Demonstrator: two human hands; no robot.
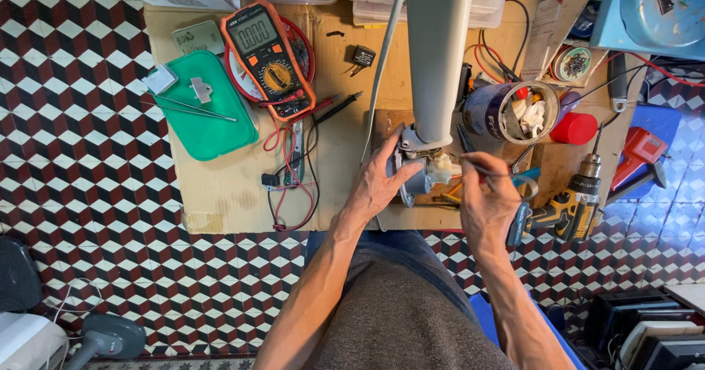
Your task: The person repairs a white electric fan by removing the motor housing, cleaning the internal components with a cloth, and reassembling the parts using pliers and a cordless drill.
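Far left of the tabletop [220, 194], a brown cardboard sheet, lies a green lid [209, 117] w/ thin metal bits on it. Next to it, near the back edge, an orange meter [268, 58] w/ red & black wires [290, 172] running toward the front edge.

Middle, near the front edge: left hand [378, 186], grip wrapped round a small grey motor part [415, 172]. It's round, grey metal, w/ a white lump on its right side & a tall grey pole [438, 54] going up from it, cut off at the top of the view. The fingers hide most of the left side of the part.

Right hand [488, 201], just beside it, grip pinched tight on a thin dark tool [477, 166], tip at the white lump. Can't tell what kind of tool, too thin.

Further right: a can [514, 111] full of odd bits, a red cap [574, 128], then a yellow & black drill [569, 205] at the right front corner, partly behind the right hand.
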